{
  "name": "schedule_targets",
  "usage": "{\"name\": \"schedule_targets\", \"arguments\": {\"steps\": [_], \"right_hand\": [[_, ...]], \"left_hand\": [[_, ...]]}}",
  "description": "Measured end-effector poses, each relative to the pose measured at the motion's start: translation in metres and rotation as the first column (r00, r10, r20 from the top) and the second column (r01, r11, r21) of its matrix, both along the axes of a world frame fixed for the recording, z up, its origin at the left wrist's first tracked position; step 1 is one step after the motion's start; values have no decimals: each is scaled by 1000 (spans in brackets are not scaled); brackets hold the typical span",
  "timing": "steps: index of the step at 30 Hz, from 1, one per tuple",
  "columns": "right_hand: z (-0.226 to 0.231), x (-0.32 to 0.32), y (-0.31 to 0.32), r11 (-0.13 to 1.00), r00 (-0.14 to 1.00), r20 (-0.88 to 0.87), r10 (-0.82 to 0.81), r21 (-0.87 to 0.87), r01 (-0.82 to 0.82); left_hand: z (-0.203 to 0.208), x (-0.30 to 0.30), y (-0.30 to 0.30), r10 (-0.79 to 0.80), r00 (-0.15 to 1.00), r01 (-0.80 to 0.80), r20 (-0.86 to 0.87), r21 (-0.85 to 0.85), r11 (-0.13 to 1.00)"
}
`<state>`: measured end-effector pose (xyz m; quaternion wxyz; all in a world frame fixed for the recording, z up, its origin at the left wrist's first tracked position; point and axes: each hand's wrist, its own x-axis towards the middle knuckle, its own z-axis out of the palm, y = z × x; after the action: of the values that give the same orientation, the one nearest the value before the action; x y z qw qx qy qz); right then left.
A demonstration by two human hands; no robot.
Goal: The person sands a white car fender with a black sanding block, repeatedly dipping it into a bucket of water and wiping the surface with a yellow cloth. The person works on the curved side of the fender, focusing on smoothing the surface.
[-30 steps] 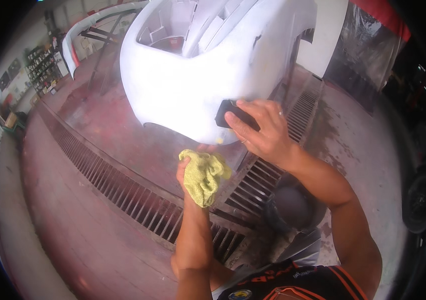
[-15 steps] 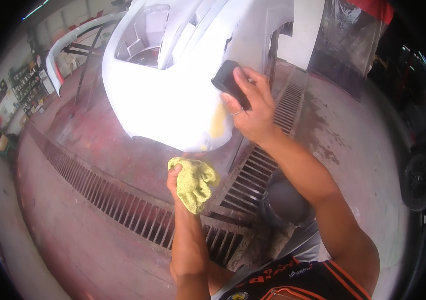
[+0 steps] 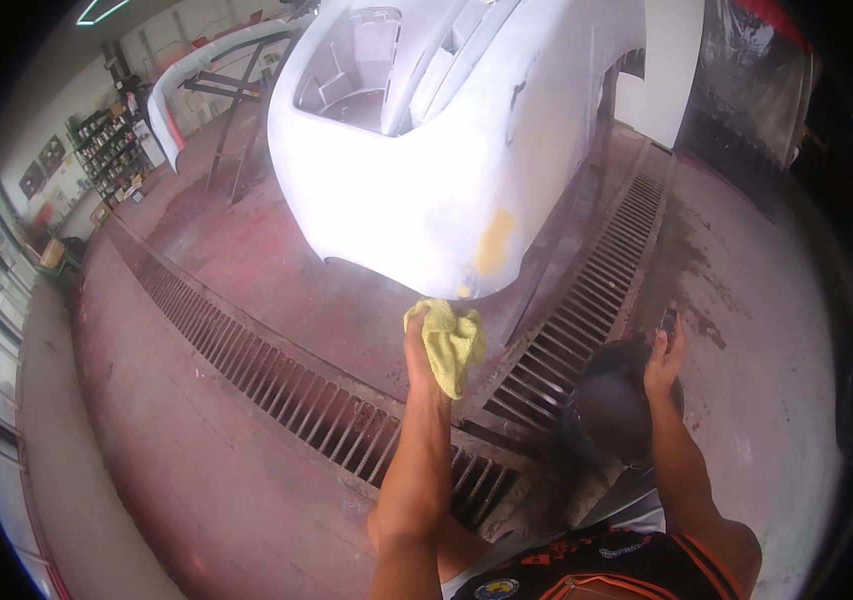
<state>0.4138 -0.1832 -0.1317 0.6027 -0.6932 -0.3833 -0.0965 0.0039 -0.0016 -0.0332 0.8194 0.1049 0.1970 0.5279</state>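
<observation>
A white-primed car bumper [image 3: 386,190] stands before me, with a yellowish filler patch [image 3: 495,242] near its lower right corner. Just below that corner, my left hand [image 3: 416,350] is closed around a crumpled yellow cloth [image 3: 453,345]. Whether the cloth touches the bumper's lower edge, I cannot tell. My right hand [image 3: 663,365] is low on the right, away from the bumper, beside a dark bucket-like shape [image 3: 614,400]. Its fingers grip a black sanding block [image 3: 668,321], seen small and end-on.
Slotted floor gratings [image 3: 276,390] run along the left front and the right of the bumper [image 3: 586,310]. Another bumper part hangs on a dark metal stand [image 3: 236,130] at the far left, near a shelf [image 3: 106,150]. Clear plastic sheeting [image 3: 751,100] hangs at the far right.
My right hand has left the bumper's surface and moved down to the right with the sanding block. The left hand still holds the cloth; the whole view has shifted, moving the bumper rightward.
</observation>
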Motion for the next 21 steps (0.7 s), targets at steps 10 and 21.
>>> {"name": "schedule_targets", "arguments": {"steps": [10,21], "right_hand": [[-168,37,-33,41,930,-367,4,-929,-367],[-297,68,-77,142,976,-199,-87,-972,-186]], "left_hand": [[-68,40,-3,-313,932,314,-183,-20,949],[-72,69,-49,-350,771,381,-533,-55,923]]}}
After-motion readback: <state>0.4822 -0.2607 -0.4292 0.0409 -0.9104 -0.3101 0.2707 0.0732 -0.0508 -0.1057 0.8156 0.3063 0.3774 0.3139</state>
